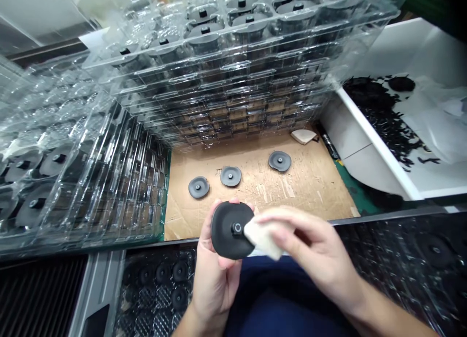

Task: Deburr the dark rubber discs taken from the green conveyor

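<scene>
My left hand (215,271) grips a black round disc (228,230) with a small metal hub in its middle, held face up above the table's front edge. My right hand (310,252) pinches a small white pad (260,237) and presses it against the disc's right side. Three more grey discs lie on the brown cardboard sheet (310,181) beyond: one (199,187) at the left, one (230,176) in the middle, one (279,161) at the right.
Tall stacks of clear plastic trays holding discs stand at the back (233,69) and at the left (65,167). A white bin (404,118) with black scraps sits at the right. Trays with discs (160,283) lie below the table edge. A white wedge (302,135) rests on the cardboard.
</scene>
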The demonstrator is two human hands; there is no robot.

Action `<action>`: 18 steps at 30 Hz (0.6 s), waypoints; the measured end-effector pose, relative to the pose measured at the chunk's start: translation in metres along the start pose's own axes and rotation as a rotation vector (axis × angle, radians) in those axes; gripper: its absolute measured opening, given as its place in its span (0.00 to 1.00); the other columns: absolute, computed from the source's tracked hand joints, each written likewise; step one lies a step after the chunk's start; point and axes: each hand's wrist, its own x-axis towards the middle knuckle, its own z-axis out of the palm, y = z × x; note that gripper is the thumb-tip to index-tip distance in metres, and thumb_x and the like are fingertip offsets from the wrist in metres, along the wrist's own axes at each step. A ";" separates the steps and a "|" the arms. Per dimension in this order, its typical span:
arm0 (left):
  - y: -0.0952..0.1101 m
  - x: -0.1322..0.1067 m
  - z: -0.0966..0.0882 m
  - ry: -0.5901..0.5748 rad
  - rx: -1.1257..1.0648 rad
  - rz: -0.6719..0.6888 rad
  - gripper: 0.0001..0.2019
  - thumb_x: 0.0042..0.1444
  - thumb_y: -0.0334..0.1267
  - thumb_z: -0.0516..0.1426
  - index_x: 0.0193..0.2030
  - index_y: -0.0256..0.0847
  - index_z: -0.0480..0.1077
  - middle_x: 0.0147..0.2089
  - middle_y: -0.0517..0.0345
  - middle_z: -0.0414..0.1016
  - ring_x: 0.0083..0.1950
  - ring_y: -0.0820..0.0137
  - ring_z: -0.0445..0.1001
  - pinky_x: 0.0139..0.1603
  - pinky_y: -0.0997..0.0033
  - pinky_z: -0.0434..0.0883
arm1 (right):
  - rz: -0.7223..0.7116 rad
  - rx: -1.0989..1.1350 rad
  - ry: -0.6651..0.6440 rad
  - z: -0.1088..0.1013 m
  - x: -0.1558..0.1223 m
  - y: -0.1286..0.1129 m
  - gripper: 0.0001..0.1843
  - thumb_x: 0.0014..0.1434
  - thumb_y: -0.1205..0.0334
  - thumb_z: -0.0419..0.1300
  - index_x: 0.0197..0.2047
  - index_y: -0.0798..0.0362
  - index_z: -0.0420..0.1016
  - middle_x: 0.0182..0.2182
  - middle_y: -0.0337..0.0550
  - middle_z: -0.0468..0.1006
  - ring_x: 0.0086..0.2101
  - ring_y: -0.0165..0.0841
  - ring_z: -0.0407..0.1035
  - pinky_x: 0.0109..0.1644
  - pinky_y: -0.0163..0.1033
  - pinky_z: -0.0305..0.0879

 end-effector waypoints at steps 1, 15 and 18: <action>0.000 0.000 0.001 0.001 0.004 -0.005 0.26 0.37 0.35 0.69 0.46 0.56 0.74 0.49 0.64 0.79 0.50 0.66 0.76 0.51 0.75 0.72 | 0.049 -0.023 0.060 -0.004 0.002 0.001 0.10 0.62 0.66 0.55 0.43 0.48 0.75 0.38 0.38 0.80 0.37 0.30 0.74 0.35 0.30 0.70; 0.002 0.002 -0.008 0.118 0.065 -0.010 0.27 0.33 0.34 0.71 0.44 0.52 0.75 0.46 0.63 0.81 0.45 0.68 0.78 0.46 0.77 0.74 | -0.115 -0.323 -0.131 -0.010 0.010 -0.013 0.15 0.61 0.72 0.55 0.49 0.49 0.73 0.33 0.37 0.79 0.31 0.29 0.70 0.34 0.35 0.65; -0.001 0.004 -0.006 0.093 0.120 -0.020 0.26 0.34 0.34 0.70 0.45 0.50 0.75 0.48 0.60 0.80 0.48 0.69 0.77 0.47 0.80 0.72 | -0.208 -0.196 0.024 -0.004 0.015 -0.014 0.14 0.61 0.72 0.55 0.50 0.52 0.73 0.39 0.41 0.79 0.38 0.30 0.72 0.41 0.35 0.67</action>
